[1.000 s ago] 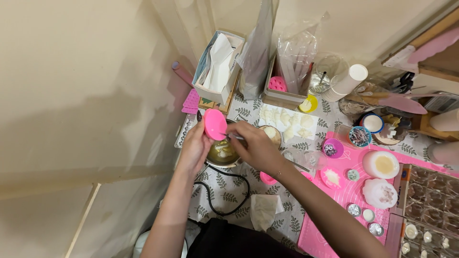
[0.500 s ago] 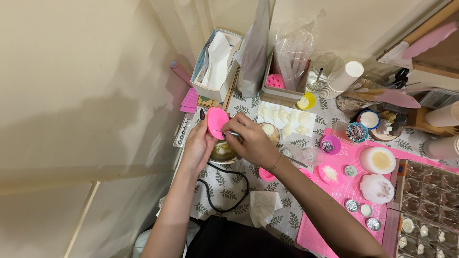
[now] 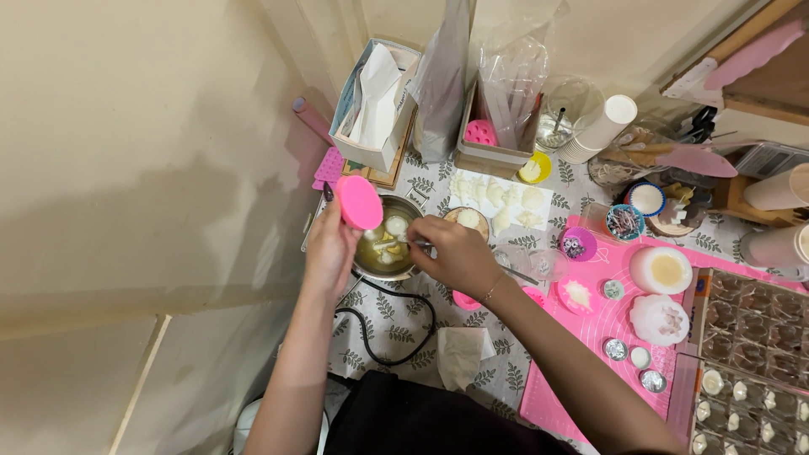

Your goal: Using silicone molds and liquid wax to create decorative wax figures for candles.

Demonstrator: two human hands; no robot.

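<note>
My left hand (image 3: 330, 246) holds a small round pink silicone cup (image 3: 360, 202) tilted up beside a metal pot (image 3: 389, 253). The pot holds yellowish melted liquid with white lumps floating in it. My right hand (image 3: 451, 253) grips a thin metal stirring tool (image 3: 403, 243) whose tip reaches into the pot. A black cable (image 3: 389, 318) runs from under the pot across the leaf-patterned cloth (image 3: 396, 333).
A pink mat (image 3: 590, 337) at right carries small cups and round white pieces. Clear mould trays (image 3: 750, 337) sit at far right. White wax pieces on paper (image 3: 501, 202), a tissue box (image 3: 371, 109), bags and paper cups (image 3: 598, 131) stand at the back. A wall lies left.
My left hand has drawn the pink cup away to the left, uncovering the pot. My right hand has lowered the tool's tip from the cup into the pot.
</note>
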